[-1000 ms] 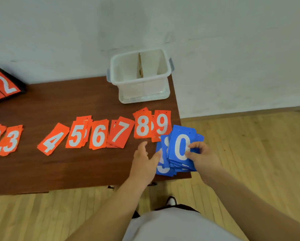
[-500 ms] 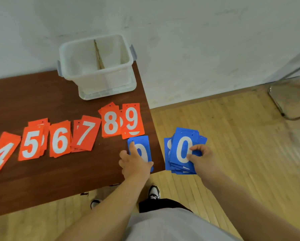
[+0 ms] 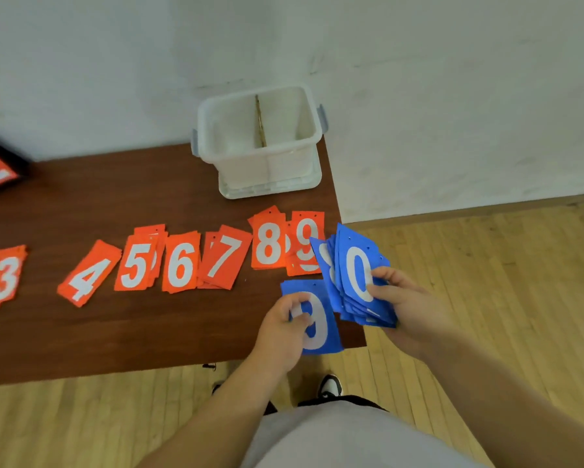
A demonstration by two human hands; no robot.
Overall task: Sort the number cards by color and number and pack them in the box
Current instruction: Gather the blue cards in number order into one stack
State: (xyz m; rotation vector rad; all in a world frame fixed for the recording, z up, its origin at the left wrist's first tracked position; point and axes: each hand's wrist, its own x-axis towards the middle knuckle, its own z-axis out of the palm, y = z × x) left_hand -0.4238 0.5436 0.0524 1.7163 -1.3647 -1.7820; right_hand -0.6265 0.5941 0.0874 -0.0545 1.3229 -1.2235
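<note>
pinching a blue 9 card (image 3: 319,320) flat on the bench (image 3: 115,332) corner, the left hand (image 3: 282,329) curls its fingers; the right hand (image 3: 410,310) grips a fanned blue stack (image 3: 353,268), 0 on top.

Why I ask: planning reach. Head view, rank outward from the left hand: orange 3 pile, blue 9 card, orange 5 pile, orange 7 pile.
1. blue 9 card, in the left hand, table's right.
2. orange 7 pile, row's right part.
3. orange 5 pile, mid-row.
4. orange 3 pile, far left.
</note>
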